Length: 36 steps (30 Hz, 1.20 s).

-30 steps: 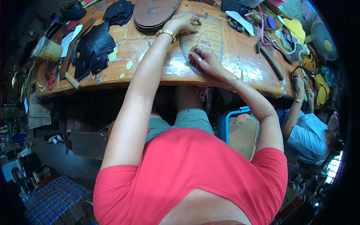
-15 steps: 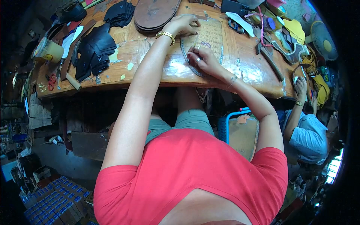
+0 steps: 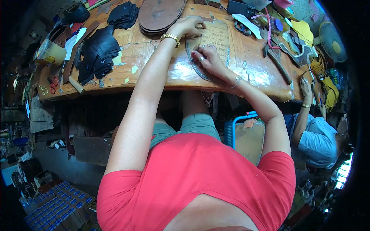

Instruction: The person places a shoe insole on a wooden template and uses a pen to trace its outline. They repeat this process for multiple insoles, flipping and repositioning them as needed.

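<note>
A tan, rounded pattern board point(image 3: 217, 36) with handwriting and a dotted border down its sides lies on the wooden table before me. My left hand point(image 3: 188, 27) rests on its upper left edge, fingers apart and slightly bent. Over the lower middle of the board is my right hand point(image 3: 210, 59), its fingers pinched together. Something thin seems to be between the fingertips, too small to name. Just left of my left hand sits a stack of brown oval leather pieces point(image 3: 160, 15).
Black leather pieces point(image 3: 98, 50) and a tub point(image 3: 52, 53) lie left, with red scissors point(image 3: 53, 84) near the edge. A hammer point(image 3: 278, 63), a clear tape dispenser point(image 3: 298, 54) and a fan point(image 3: 332, 42) stand right. A co-worker's hand point(image 3: 307, 89) is at the right end.
My right hand has shifted slightly up and right over the board, its fingers still pinched. My left hand stays in place. The co-worker's hand has moved a little.
</note>
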Tool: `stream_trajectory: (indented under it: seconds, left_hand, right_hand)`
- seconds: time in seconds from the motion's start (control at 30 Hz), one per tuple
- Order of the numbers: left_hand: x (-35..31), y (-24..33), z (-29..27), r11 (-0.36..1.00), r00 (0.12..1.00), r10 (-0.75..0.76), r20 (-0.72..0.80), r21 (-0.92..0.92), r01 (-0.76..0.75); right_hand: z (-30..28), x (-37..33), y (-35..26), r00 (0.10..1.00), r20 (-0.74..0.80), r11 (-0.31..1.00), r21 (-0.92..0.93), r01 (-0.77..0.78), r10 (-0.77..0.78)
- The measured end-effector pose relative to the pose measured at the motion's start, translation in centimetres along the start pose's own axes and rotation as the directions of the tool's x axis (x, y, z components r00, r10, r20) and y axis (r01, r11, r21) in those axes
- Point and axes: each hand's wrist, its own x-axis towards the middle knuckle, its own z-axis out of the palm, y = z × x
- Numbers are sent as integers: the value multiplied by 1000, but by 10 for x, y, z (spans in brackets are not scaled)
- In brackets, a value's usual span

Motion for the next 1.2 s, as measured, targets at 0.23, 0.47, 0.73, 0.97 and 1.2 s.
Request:
stream_trajectory:
  seconds: [0.23, 0.47, 0.73, 0.97, 1.2]
  left_hand:
    - [9, -21, 8, 999, 998, 53, -26, 12, -53]
    - [-1, 3, -5, 996, 996, 84, 34, 17, -85]
    - [9, -31, 6, 987, 993, 116, 26, -112, -112]
    - [9, -28, 5, 992, 994, 108, 31, -73, -106]
    - [7, -24, 4, 991, 993, 102, 52, -92, -96]
  right_hand:
    - [1, 6, -1, 978, -9, 967, 155, -204, 208]
    - [0, 4, 0, 976, 1, 963, -165, 213, -216]
    - [2, 12, 0, 968, 5, 939, -240, 245, -252]
    - [3, 21, 16, 979, 4, 956, 216, -198, 202]
    - [4, 22, 7, 985, -1, 965, -202, 168, -172]
